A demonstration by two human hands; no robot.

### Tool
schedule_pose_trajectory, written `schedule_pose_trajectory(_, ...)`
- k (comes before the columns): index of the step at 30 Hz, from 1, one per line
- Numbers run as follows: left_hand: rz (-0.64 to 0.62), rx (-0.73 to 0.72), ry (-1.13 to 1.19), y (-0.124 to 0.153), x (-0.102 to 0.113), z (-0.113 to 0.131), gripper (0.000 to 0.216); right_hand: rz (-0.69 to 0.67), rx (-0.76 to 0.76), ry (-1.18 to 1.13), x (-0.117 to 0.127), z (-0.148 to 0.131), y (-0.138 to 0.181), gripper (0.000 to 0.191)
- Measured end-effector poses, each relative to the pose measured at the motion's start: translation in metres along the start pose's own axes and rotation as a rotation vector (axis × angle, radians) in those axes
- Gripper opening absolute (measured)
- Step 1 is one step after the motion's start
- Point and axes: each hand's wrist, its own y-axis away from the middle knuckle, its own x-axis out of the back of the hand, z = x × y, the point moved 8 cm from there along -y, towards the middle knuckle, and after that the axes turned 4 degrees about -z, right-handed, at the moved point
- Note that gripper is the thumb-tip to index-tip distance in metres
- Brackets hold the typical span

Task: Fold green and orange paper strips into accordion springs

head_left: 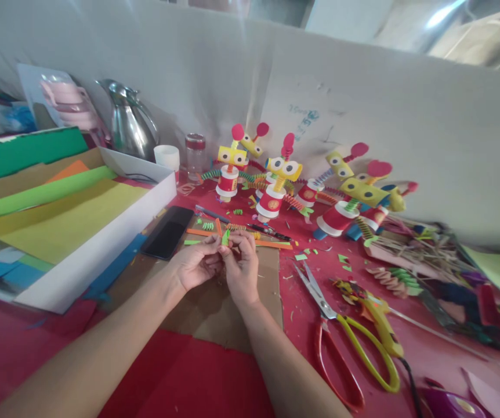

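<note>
Above a piece of brown cardboard point(215, 316), both my hands meet with fingers pinched together. My left hand point(200, 261) grips an orange paper strip point(218, 226) that sticks up from its fingertips. A small folded green paper piece point(225, 237) is pinched in my right hand point(240, 264), touching the orange strip or right beside it; I cannot tell if they are joined. Just beyond my hands lie flat orange and green paper strips point(274, 244), a green folded paper spring point(207, 226) and an orange folded spring point(235, 227).
Several paper-cup robot figures point(271, 200) stand along the back. Open scissors point(326, 313) and a yellow glue gun point(380, 322) with a cord lie at right. A black phone point(168, 232) and a white box point(102, 244) of coloured paper are at left, a steel jug point(130, 125) behind.
</note>
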Motion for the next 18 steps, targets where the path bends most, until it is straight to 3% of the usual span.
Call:
schedule_pose_trajectory(5, 0.049, -0.126, -0.015, 0.005, -0.005, 0.007, 0.011, 0.023, -0.125, -0.050, -0.003, 0.015, 0.000, 0.012)
schedule_pose_trajectory(13, 0.019, -0.364, -0.199, 0.012, -0.015, 0.021, 0.013, 0.079, -0.151, -0.068, 0.003, 0.018, 0.001, 0.020)
schedule_pose_trajectory(18, 0.056, -0.419, -0.209, 0.011, -0.011, 0.019, 0.015, 0.135, -0.137, 0.002, 0.011, 0.016, 0.001, 0.020)
